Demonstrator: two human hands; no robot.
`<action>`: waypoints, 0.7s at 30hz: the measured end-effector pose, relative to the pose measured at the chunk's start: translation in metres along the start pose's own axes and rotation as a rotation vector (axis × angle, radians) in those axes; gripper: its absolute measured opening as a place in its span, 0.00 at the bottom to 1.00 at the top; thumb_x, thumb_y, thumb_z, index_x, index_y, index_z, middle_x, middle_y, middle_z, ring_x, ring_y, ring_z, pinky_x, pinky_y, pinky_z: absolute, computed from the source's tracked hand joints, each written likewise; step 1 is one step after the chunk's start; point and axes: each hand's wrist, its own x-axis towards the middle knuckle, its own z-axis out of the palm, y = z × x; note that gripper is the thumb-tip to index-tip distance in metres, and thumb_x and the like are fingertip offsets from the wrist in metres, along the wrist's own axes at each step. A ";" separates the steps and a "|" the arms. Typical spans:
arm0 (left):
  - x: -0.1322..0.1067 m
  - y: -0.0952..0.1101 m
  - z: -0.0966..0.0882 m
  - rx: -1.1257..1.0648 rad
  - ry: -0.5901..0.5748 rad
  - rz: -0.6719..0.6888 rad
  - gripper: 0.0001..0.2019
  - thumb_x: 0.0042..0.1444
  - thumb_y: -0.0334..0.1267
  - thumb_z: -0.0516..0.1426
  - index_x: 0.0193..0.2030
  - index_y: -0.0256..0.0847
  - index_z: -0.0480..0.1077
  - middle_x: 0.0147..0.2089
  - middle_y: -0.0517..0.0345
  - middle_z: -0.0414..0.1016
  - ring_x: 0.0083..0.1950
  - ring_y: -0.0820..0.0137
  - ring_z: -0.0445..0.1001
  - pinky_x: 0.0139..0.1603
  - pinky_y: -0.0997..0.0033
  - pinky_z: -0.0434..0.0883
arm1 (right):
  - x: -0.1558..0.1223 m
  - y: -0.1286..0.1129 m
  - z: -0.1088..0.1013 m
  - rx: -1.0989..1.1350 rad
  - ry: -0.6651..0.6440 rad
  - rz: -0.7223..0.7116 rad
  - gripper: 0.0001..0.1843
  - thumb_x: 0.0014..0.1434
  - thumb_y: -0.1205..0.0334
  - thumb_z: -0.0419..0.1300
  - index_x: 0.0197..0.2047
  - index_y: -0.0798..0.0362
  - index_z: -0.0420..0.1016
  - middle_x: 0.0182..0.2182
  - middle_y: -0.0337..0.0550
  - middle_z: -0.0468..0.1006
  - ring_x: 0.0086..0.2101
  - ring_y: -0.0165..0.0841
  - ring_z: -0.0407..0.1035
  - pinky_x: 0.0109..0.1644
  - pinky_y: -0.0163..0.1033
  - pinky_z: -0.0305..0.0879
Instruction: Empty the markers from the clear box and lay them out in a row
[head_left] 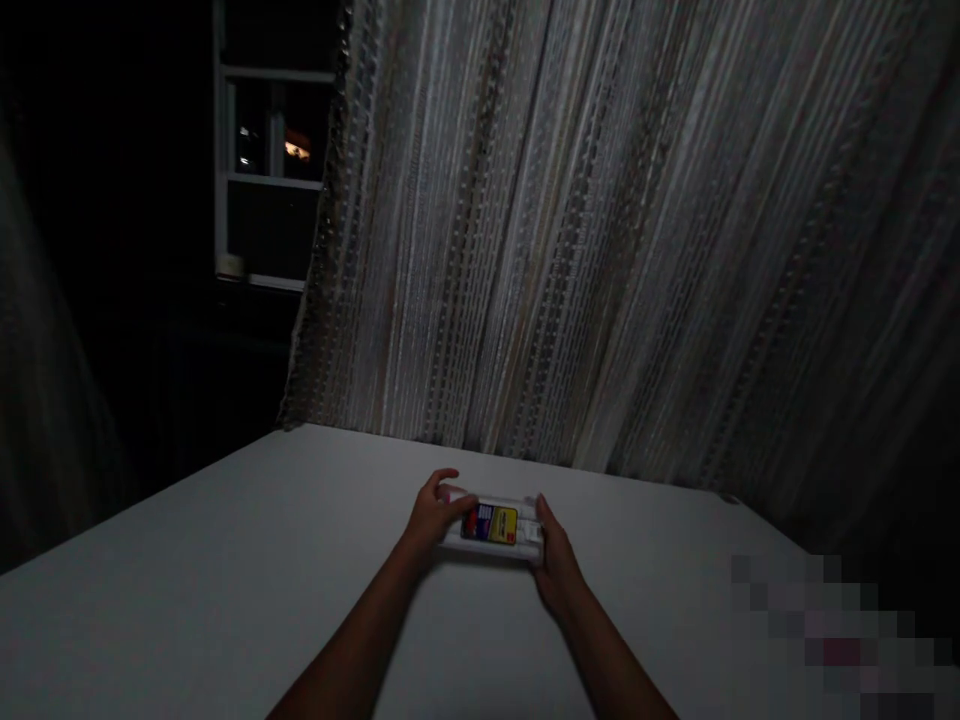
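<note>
Between my two hands is a white, box-like plastic case (487,548) with a yellow, blue and red label on its upper face. It lies sideways, just over or on the white table; I cannot tell whether it touches the surface. My left hand (436,510) grips its left end, thumb across the top by the label and index finger raised off it. Around the right end closes my right hand (553,550), with the thumb along the top edge. The undersides of the case and most of the fingers below are hidden.
A white table (300,540) spreads around the hands. Behind its far edge hangs a striped, woven curtain (525,250). At the left back a window frame (223,170) shows in the dark, with a small pale object (230,266) near its sill. A pixelated patch covers the lower right.
</note>
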 end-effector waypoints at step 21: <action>-0.014 0.015 0.014 0.292 -0.182 -0.125 0.41 0.27 0.52 0.68 0.49 0.43 0.59 0.32 0.60 0.73 0.30 0.72 0.74 0.30 0.75 0.72 | 0.009 0.001 -0.019 0.099 0.187 0.011 0.19 0.56 0.44 0.52 0.36 0.52 0.65 0.23 0.35 0.73 0.25 0.31 0.70 0.27 0.34 0.65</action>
